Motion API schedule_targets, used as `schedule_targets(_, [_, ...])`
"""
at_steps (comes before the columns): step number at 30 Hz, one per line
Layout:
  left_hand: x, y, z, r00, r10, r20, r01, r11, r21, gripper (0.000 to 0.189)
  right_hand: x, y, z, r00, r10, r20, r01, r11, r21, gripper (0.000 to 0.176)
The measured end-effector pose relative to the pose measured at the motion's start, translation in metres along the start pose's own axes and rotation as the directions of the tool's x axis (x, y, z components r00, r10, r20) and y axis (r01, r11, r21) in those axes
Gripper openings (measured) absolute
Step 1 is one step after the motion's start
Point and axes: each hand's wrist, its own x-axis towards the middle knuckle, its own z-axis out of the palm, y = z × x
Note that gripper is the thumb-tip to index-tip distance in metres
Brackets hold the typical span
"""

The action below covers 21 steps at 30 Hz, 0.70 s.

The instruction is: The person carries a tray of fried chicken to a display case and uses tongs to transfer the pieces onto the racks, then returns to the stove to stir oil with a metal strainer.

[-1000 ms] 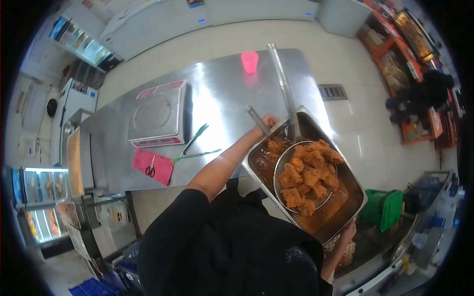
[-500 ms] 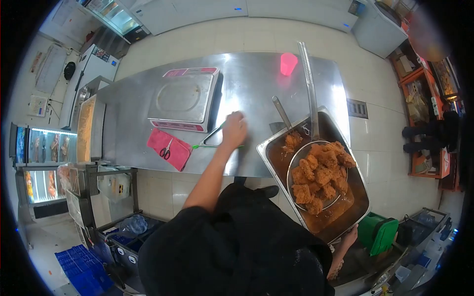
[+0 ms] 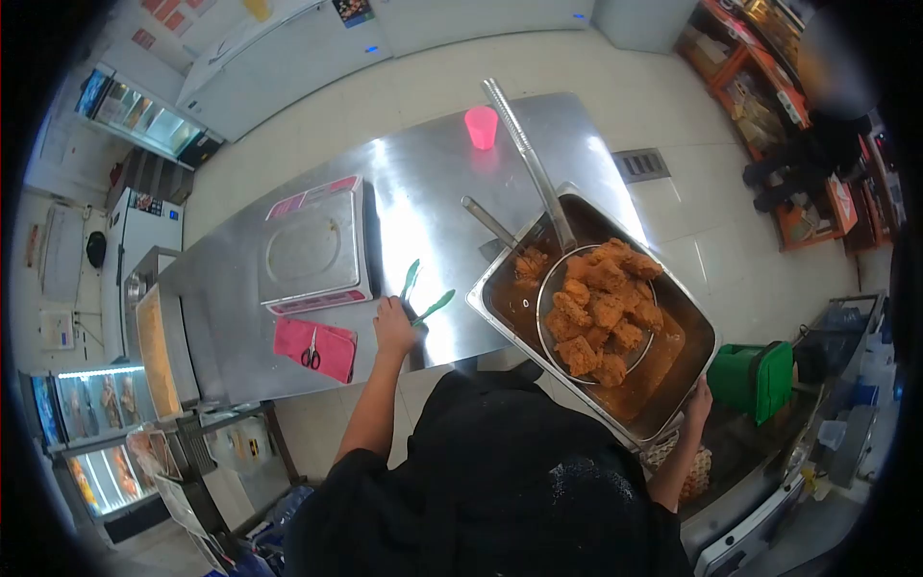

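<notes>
My left hand (image 3: 393,327) is closed round a pair of tongs (image 3: 435,306) with green tips, which spread apart beyond my fingers over the table. My right hand (image 3: 701,397) grips the near right corner of a deep metal tray (image 3: 488,300), its fingers partly hidden by the rim. In the tray rests a round long-handled strainer (image 3: 524,144) heaped with fried chicken pieces (image 3: 608,308). A second utensil with a metal handle (image 3: 490,221) leans in the far left corner beside a loose fried piece (image 3: 530,263). Brown crumbs and liquid cover the tray's bottom.
On the steel table (image 3: 423,207) stand a weighing scale (image 3: 312,247) and a pink cup (image 3: 481,127). Scissors (image 3: 311,354) lie on a pink cloth (image 3: 333,362). A green container (image 3: 752,380) stands right of the tray. Another person (image 3: 817,144) is at the far right.
My left hand has taken hold of the tongs, whose green tips now point away from me. The view has turned, and my right hand at the tray shows more fully.
</notes>
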Motion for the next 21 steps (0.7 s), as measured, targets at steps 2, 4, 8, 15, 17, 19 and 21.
schedule_targets(2, [-0.001,-0.002,0.003,0.995,0.005,-0.101,-0.017,0.992,-0.125,0.055,0.015,0.015,-0.003,0.995,-0.097,0.012,0.098,0.995,-0.033,0.041])
schedule_targets(4, [0.003,-0.001,0.001,0.948,-0.111,-0.297,-0.081,0.821,-0.566,0.036,-0.011,-0.013,0.006,0.999,-0.028,-0.04,0.025,0.998,-0.063,0.04])
schedule_targets(8, [0.061,0.039,-0.037,0.978,-0.068,0.199,0.201,0.03,-0.979,0.008,-0.023,-0.031,0.01,0.997,0.07,-0.04,-0.075,0.99,-0.119,0.038])
schedule_targets(15, [0.159,0.148,-0.009,0.773,0.557,0.305,0.157,0.298,-0.942,0.043,-0.022,-0.02,0.006,0.998,0.045,-0.039,-0.054,0.959,-0.277,0.053])
schedule_targets(17, [0.157,0.183,-0.013,0.737,0.562,0.375,0.413,0.065,-0.908,0.045,0.002,0.006,0.003,0.993,-0.074,-0.094,0.033,0.926,-0.375,0.05])
schedule_targets(19, [0.151,0.193,-0.021,0.731,0.517,0.445,0.449,0.126,-0.885,0.043,-0.008,0.0,0.014,0.971,-0.196,-0.138,0.15,0.945,-0.289,0.05])
schedule_targets(21, [0.157,0.196,-0.015,0.732,0.5,0.463,0.465,0.129,-0.876,0.044,-0.025,-0.025,0.02,0.99,-0.091,-0.105,0.055,0.951,-0.305,0.051])
